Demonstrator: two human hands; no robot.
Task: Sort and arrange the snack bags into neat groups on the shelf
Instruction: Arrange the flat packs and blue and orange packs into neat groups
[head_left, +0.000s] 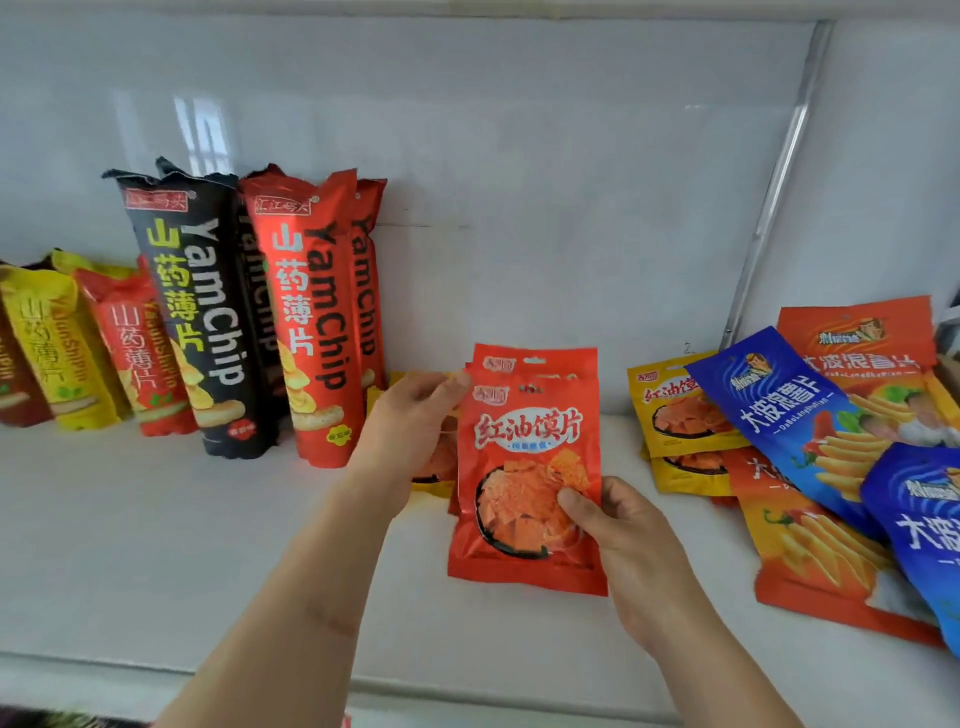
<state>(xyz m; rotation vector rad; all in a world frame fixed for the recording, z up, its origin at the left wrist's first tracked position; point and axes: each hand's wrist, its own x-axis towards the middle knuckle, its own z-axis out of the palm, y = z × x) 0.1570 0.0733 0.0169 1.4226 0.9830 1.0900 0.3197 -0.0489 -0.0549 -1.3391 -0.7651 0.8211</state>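
Both hands are gripping a small stack of flat red foil snack bags (527, 467) above the white shelf (156, 545): left hand (415, 415) pinching the top corner, right hand (613, 525) clamping the lower edge. They're looking light, crinkly, slippery (edges hold best), forearms reaching forward.

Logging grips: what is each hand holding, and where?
Both hold the red snack bags: left hand at the upper left edge, right hand at the lower right.
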